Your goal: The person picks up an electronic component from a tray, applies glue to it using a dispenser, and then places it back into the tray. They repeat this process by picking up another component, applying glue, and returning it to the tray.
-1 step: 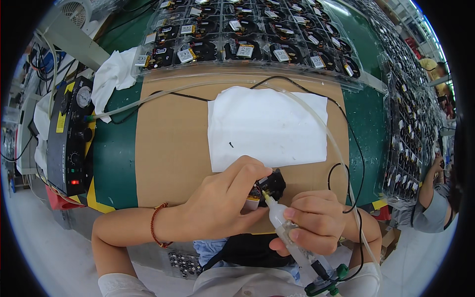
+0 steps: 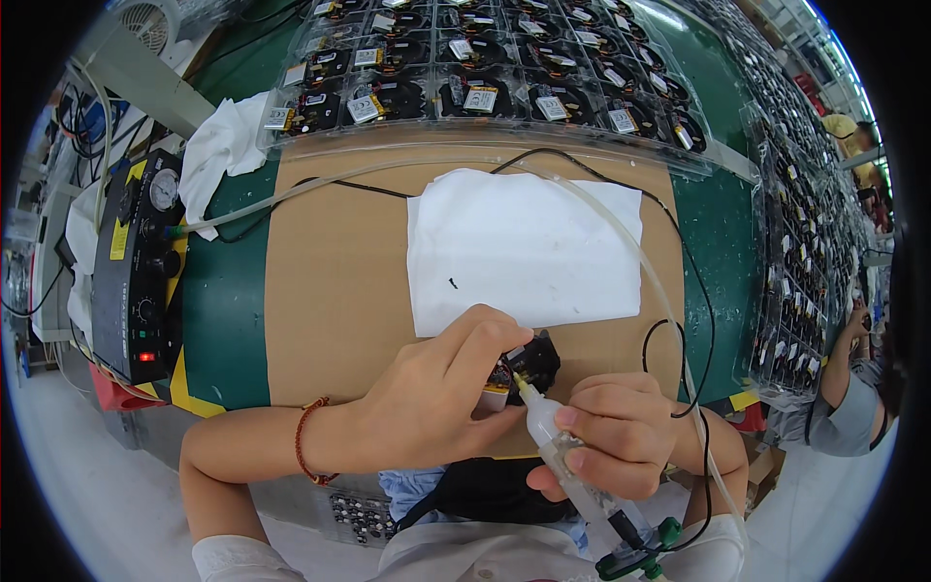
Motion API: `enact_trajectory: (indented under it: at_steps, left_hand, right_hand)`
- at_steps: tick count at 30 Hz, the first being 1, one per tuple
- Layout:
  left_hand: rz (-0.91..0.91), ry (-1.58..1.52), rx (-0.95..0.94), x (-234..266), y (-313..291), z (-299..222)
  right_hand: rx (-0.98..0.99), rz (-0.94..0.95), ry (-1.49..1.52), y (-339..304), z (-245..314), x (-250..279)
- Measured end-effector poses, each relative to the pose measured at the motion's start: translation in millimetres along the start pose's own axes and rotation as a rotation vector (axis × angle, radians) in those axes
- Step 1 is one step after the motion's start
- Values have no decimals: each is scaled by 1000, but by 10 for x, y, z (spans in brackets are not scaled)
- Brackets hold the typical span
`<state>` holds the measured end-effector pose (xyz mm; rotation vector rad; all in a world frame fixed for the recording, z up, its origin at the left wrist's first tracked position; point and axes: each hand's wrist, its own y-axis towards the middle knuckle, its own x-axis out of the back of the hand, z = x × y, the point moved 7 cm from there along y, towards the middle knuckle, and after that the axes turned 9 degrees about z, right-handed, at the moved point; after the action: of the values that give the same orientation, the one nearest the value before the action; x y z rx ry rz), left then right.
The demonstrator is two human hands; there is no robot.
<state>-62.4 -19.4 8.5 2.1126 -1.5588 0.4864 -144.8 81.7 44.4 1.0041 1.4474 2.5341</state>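
With my right hand (image 2: 621, 436) I grip a clear dispensing syringe (image 2: 592, 500), its long axis slanting from the green end cap (image 2: 640, 551) out past the cardboard sheet's near edge, up and leftward to the narrow tip, which points away from me and touches or nearly touches a black device (image 2: 539, 359). My left hand (image 2: 446, 378) pinches that device between thumb and fingers near the right part of the cardboard sheet's (image 2: 330, 291) near edge; my fingers partly cover it, so I cannot tell its long axis.
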Motion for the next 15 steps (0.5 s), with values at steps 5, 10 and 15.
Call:
enact_trajectory:
  at_steps: [5,10,15]
  left_hand:
    - [-8,-22,18,1,-2,11]
    - [-16,-36,20,-8,-7,22]
    - [-13,-35,29,-9,-7,27]
  right_hand:
    - [4,101,-45,18,-4,-29]
    - [10,109,-49,16,5,-31]
    - [0,115,-47,11,5,-32]
